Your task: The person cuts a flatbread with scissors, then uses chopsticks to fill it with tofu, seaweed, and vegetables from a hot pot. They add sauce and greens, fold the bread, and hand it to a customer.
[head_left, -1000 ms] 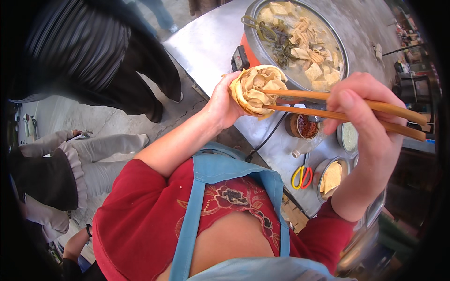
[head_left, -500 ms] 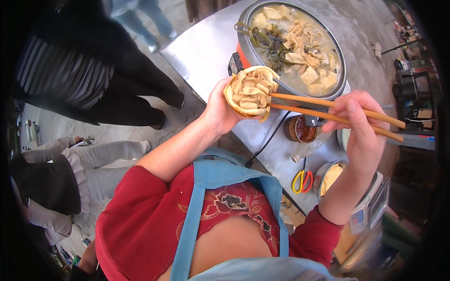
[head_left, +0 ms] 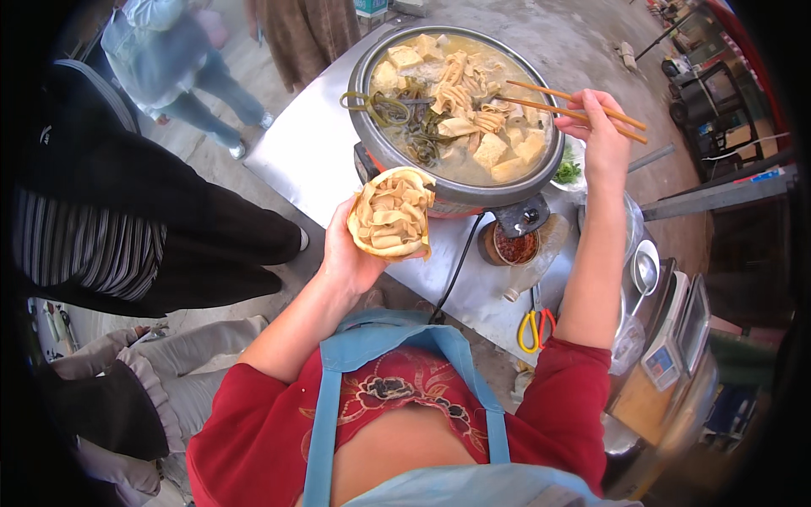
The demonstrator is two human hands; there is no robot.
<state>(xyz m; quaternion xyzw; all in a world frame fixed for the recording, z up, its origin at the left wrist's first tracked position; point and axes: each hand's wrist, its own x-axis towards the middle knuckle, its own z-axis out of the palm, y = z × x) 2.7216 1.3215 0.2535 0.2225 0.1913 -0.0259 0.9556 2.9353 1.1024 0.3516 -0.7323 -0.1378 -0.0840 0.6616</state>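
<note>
Resting in my left hand [head_left: 345, 253] is a split flatbread [head_left: 359, 228] stuffed with folded tofu skin strips [head_left: 391, 215]; the fingers curl around its underside. It sits just in front of a round grey electric pot [head_left: 481, 200]. My right hand [head_left: 601, 139] grips a pair of wooden chopsticks [head_left: 541, 106]. Their tips reach over the pot, at the edge of a heap of tofu skin strips [head_left: 456, 83]; whether they touch it I cannot tell. Tofu chunks [head_left: 490, 152] and dark green kelp [head_left: 405, 114] lie in the pale broth.
The metal table [head_left: 291, 156] also bears a jar of red chili [head_left: 515, 248], a clear bottle [head_left: 541, 253], scissors [head_left: 530, 331], chopped green herbs [head_left: 568, 172] and a ladle [head_left: 646, 272]. A black cord [head_left: 456, 275] runs off the near edge. People stand at the left.
The chopsticks have left the bread's filling and moved up over the pot with my right hand. My left hand, still holding the bread, sits lower and further left in view.
</note>
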